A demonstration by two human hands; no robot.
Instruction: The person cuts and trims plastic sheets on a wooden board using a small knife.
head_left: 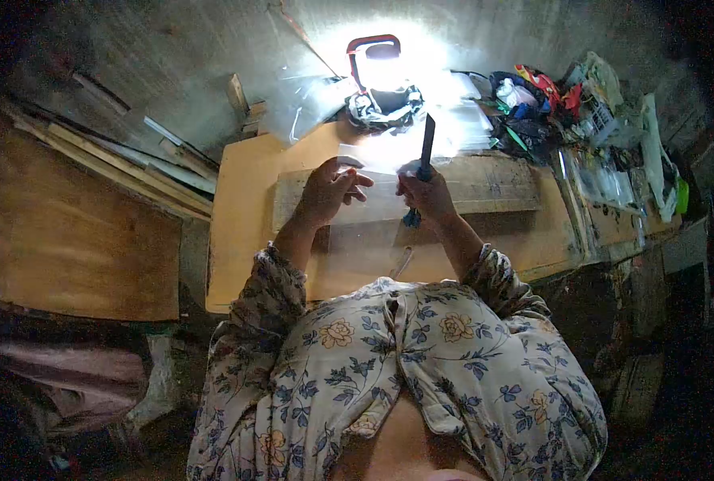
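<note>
My right hand point(427, 196) is wrapped round a knife point(428, 143) with a long dark blade pointing up and away from me. A blue end of its handle shows below the fist. To the left, my left hand point(330, 192) has its fingers curled at the edge of a hazy, see-through plastic sheet point(365, 228), which hangs between the hands; its exact grip is partly hidden. Both hands are above a thick wooden board point(493, 183) lying on the table point(244, 232).
A glaring lamp point(373, 64) stands at the back beside a black plastic bag point(385, 108). Stacked clear sheets point(469, 120) lie right of it. Bags and odds and ends point(525, 104) crowd the far right. Wooden strips point(124, 168) lean at the left.
</note>
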